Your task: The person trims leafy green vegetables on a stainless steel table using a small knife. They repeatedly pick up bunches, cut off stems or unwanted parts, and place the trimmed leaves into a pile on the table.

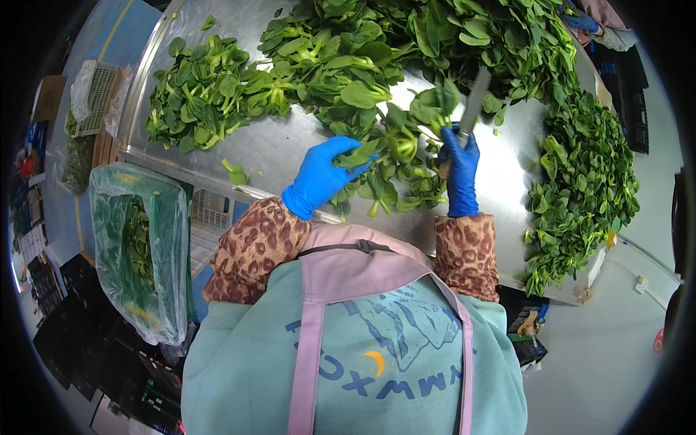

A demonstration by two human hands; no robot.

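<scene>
My left hand (324, 176), in a blue glove, has a green leaf (361, 154) between its thumb and fingers. In my right hand (461, 171), also gloved in blue, is a knife (475, 100) with its blade pointing away from me. A leafy green plant (435, 109) lies at the fingertips of that hand; whether they grip it, I cannot tell. Loose leafy greens (380, 187) lie on the metal table between my hands. Beyond them spreads a large heap of leafy greens (348, 60), and a smaller pile (198, 95) sits at the left.
A long bank of greens (584, 179) runs down the table's right side. Left of the table (272, 144) stands a green crate (136, 179) lined with clear plastic, greens inside. Farther left is a pale basket (98, 98). Another person's gloved hand (580, 22) shows at the top right.
</scene>
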